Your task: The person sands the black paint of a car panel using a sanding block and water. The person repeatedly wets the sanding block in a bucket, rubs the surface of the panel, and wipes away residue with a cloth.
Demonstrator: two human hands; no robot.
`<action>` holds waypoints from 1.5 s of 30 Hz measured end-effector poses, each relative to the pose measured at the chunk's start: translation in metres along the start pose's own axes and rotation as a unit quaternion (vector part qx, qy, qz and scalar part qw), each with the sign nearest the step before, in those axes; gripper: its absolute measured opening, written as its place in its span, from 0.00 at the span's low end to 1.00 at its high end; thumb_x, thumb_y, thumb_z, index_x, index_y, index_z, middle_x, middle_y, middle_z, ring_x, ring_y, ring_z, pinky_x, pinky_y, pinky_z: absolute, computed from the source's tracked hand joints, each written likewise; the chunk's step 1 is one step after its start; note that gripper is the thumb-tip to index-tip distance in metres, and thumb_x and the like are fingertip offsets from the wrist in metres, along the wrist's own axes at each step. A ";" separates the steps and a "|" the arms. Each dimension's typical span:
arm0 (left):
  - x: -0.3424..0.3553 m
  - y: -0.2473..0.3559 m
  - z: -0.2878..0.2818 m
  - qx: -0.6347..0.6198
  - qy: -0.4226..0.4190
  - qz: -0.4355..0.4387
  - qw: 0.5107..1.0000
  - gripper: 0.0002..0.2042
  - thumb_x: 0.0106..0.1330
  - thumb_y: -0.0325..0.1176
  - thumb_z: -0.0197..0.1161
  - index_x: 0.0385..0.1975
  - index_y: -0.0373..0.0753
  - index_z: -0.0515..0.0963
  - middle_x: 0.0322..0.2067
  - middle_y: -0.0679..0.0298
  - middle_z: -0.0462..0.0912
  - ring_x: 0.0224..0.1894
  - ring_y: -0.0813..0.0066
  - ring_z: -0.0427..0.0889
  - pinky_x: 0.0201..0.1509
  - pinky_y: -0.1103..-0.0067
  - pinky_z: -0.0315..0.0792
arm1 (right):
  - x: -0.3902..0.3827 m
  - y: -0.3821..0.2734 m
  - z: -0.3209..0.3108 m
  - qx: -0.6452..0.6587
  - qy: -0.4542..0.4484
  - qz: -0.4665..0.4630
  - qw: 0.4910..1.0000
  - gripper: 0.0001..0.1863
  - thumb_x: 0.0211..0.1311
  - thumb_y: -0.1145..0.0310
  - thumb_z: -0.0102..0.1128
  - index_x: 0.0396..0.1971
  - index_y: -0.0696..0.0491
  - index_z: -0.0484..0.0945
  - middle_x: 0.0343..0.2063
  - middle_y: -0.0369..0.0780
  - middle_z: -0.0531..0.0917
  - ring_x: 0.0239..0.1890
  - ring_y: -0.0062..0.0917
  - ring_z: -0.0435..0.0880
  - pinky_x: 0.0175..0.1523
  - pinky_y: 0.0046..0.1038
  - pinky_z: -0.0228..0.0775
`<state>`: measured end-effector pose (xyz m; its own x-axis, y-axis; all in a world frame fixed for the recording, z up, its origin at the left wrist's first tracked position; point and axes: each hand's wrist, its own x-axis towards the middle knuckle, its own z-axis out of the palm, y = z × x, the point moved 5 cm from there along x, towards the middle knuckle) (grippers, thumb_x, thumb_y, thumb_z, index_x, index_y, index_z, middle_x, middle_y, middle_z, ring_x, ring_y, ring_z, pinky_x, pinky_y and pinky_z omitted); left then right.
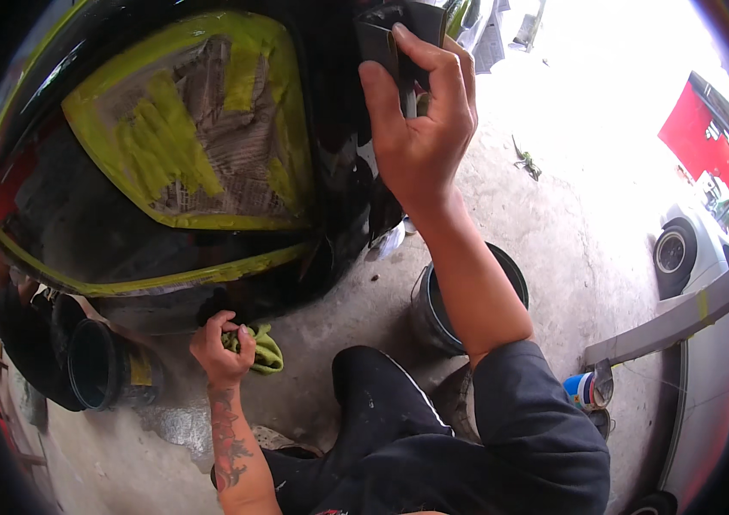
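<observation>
A glossy black vehicle body panel (55, 180) fills the upper left, with a window area covered in newspaper (214, 129) and yellow-green masking tape (158, 137). My right hand (420, 120) is raised at the panel's right edge, fingers closed on a folded dark sheet (382, 30) that looks like sandpaper. My left hand (223, 348) is below the panel's lower edge, fingers curled around a green cloth (263, 348), part of which hangs out to the right.
A crouching co-worker (21, 335) is at left beside a black bucket (124, 369). Another bucket (433, 318) stands under my right arm. At right are paint cans (588, 390), a long grey part (639, 339), a pale car (708, 386) and red panels (699, 129). My legs rest on the concrete floor (553, 240).
</observation>
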<state>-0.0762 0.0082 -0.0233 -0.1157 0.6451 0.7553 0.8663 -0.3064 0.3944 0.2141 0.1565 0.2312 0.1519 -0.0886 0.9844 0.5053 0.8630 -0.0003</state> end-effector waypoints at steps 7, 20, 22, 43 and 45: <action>-0.001 -0.001 0.002 0.002 0.011 0.001 1.000 0.14 0.54 0.33 0.66 0.42 0.40 0.80 0.22 0.64 0.81 0.24 0.56 0.79 0.30 0.65 0.73 | 0.016 0.025 0.001 0.027 -0.015 0.169 0.985 0.15 0.60 0.70 0.69 0.46 0.59 0.82 0.40 0.48 0.85 0.44 0.40 0.84 0.50 0.36 0.74; 0.000 0.001 0.001 0.009 0.011 0.020 1.000 0.13 0.54 0.33 0.65 0.41 0.39 0.80 0.23 0.64 0.81 0.24 0.58 0.80 0.30 0.66 0.74 | 0.010 0.054 0.001 0.120 -0.031 0.241 0.962 0.16 0.66 0.71 0.65 0.50 0.62 0.81 0.40 0.48 0.87 0.42 0.33 0.86 0.48 0.31 0.76; 0.000 0.001 0.002 0.004 0.013 0.011 1.000 0.14 0.54 0.33 0.65 0.41 0.39 0.80 0.23 0.64 0.81 0.24 0.58 0.80 0.30 0.66 0.74 | 0.001 0.051 -0.002 0.076 -0.036 0.206 0.975 0.17 0.65 0.69 0.68 0.50 0.60 0.81 0.37 0.43 0.87 0.37 0.24 0.84 0.43 0.26 0.75; 0.001 0.004 0.002 0.009 0.027 0.009 1.000 0.13 0.56 0.32 0.65 0.40 0.39 0.80 0.22 0.63 0.80 0.24 0.56 0.81 0.30 0.66 0.74 | 0.052 0.018 -0.006 0.029 -0.027 0.123 0.992 0.15 0.65 0.69 0.65 0.48 0.60 0.82 0.39 0.48 0.88 0.41 0.35 0.87 0.50 0.34 0.76; 0.000 0.003 0.002 0.004 0.029 0.002 1.000 0.13 0.56 0.33 0.65 0.40 0.39 0.80 0.22 0.63 0.80 0.24 0.56 0.80 0.30 0.65 0.74 | 0.056 0.028 -0.004 0.024 -0.050 0.182 0.982 0.14 0.64 0.70 0.65 0.47 0.61 0.82 0.38 0.50 0.87 0.41 0.38 0.86 0.51 0.36 0.76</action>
<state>-0.0722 0.0088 -0.0234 -0.1392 0.6017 0.7865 0.8707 -0.3040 0.3867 0.2403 0.1734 0.2855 0.2304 0.2775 0.9327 0.3910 0.8513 -0.3499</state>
